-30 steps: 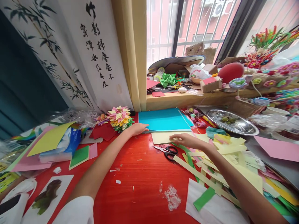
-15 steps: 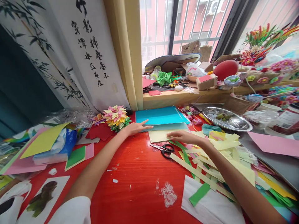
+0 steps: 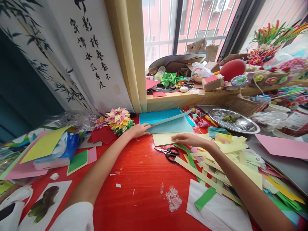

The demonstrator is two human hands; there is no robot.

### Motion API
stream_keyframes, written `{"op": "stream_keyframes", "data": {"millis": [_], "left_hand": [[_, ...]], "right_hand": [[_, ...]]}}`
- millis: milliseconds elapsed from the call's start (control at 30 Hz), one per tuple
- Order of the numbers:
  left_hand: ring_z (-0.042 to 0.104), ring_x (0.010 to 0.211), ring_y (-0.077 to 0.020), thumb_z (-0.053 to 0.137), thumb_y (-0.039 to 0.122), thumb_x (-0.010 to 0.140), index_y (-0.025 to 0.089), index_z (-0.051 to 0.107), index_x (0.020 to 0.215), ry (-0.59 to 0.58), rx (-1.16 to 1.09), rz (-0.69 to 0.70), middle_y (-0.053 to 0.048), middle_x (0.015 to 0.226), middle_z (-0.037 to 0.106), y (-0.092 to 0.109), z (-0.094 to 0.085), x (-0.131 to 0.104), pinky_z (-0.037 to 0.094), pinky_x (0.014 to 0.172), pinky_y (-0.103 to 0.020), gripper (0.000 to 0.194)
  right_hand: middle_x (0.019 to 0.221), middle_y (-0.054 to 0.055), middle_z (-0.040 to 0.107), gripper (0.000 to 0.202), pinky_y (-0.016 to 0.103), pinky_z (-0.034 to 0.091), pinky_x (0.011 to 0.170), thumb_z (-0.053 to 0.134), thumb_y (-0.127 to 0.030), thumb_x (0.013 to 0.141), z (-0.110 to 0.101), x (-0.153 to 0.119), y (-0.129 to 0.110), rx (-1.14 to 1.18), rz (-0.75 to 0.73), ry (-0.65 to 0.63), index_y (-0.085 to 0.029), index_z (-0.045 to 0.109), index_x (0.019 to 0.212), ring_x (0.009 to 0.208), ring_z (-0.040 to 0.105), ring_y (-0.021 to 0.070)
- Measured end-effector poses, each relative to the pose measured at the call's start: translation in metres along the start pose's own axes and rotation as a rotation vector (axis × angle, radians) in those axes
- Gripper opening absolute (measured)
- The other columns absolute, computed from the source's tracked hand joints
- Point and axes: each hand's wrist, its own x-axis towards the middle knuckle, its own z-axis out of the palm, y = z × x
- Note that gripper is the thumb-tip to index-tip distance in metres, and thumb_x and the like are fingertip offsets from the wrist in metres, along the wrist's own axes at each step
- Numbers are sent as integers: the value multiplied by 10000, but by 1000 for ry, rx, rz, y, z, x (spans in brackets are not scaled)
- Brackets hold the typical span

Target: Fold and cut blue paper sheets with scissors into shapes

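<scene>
With left hand [image 3: 139,130], gripping a raised blue sheet [image 3: 170,118]; with right hand [image 3: 189,140], loosely outstretched, touching cream paper [image 3: 161,140] beneath it.

Left hand [image 3: 139,130] pinches left end of blue sheet [image 3: 169,118], its near edge raised off light-blue paper [image 3: 173,126] below. Right hand [image 3: 187,139] at pale yellow paper [image 3: 160,139], fingertips seemingly resting on it. Black-handled scissors [image 3: 172,157] just nearer on red table [image 3: 134,205], blades pointing left. Cut paper strips [image 3: 202,175] heaped about right forearm. Folded-paper ornament [image 3: 119,119] left of left hand; metal plate [image 3: 251,128] holds green lumps [image 3: 230,118].
</scene>
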Motion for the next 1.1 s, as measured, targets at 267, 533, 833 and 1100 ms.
{"op": "stream_keyframes", "data": {"millis": [267, 533, 833, 1100], "left_hand": [[653, 864, -190, 240, 122, 904, 298, 294, 1376, 1, -17, -9, -86, 1345, 456, 3, 0, -5, 475, 745, -293, 506], [642, 914, -218, 357, 300, 907, 272, 473, 1229, 5, -77, -44, -95, 1456, 285, 1, 2, -7, 487, 789, -337, 343], [553, 1092, -205, 459, 477, 853, 291, 411, 1317, -2, -216, -1, -44, 1349, 448, -10, 3, -6, 411, 914, -277, 502], [520, 1138, -186, 420, 467, 880, 280, 408, 1332, 10, -263, 30, -36, 1351, 466, -14, 8, -6, 377, 947, -253, 489]], "right_hand": [[1317, 22, 531, 529, 342, 369, 1008, 452, -574, 826, 0, -1, -1, 38, 6, -18, -266, 565, 1241, 1179, 500, 246], [1309, 23, 539, 547, 356, 367, 1013, 467, -588, 810, -1, 1, 3, 62, 25, -14, -269, 568, 1241, 1183, 497, 258], [1323, 24, 526, 547, 338, 355, 1024, 471, -580, 815, -1, 1, 4, 85, 13, -24, -250, 569, 1240, 1199, 483, 248], [1319, 40, 530, 540, 358, 357, 1023, 485, -567, 816, -2, 0, 4, 120, 8, -27, -242, 573, 1239, 1182, 497, 254]]}}
